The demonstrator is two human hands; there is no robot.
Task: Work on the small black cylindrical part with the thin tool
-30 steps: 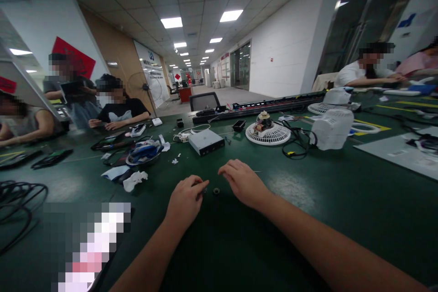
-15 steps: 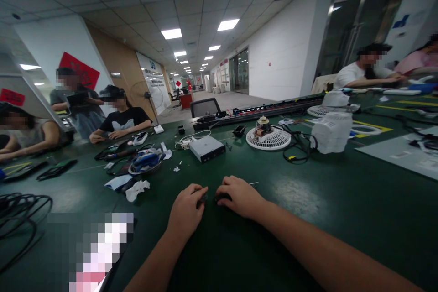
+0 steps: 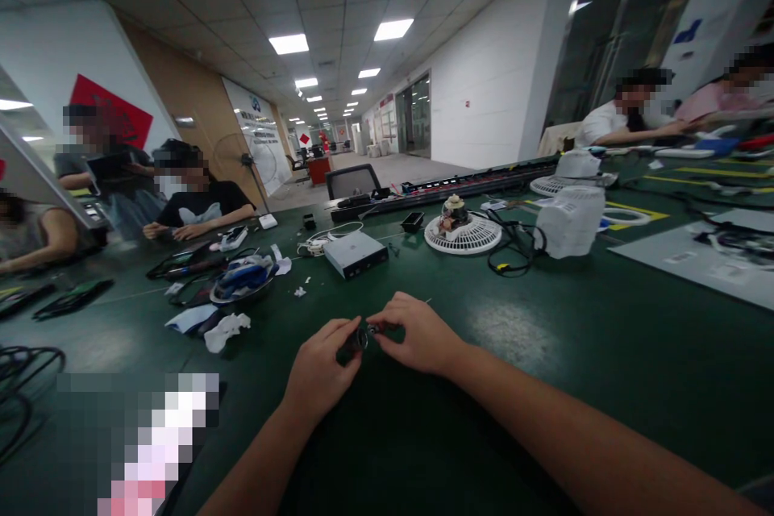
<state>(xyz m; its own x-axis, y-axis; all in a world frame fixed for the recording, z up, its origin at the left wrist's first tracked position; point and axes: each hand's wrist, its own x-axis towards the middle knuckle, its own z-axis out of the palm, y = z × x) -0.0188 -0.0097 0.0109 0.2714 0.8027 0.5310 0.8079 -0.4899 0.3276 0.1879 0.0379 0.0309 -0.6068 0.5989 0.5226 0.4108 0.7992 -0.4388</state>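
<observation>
My left hand (image 3: 323, 359) is closed around a short dark cylinder (image 3: 356, 340), whose round, shiny end faces right. Just across from that end, my right hand (image 3: 414, 332) pinches a small dark metal piece (image 3: 372, 330) between thumb and fingertips. The two parts are very close; whether they touch I cannot tell. Behind my right knuckles a thin light rod tip (image 3: 429, 301) pokes out, the rest of it hidden. Both hands are just above the dark green table (image 3: 387, 435).
Ahead are a silver disc drive (image 3: 355, 256), a white fan grille with motor (image 3: 463, 232) and a white plastic housing (image 3: 570, 222). Crumpled white tissue (image 3: 226, 332) and a blue bundle (image 3: 245, 276) lie left. A grey panel (image 3: 671, 258) is at right. Several people sit or stand around.
My hands have turned and drawn closer together, bringing the dark cylinder's round end and the small metal piece into sight. The whole view has shifted slightly.
</observation>
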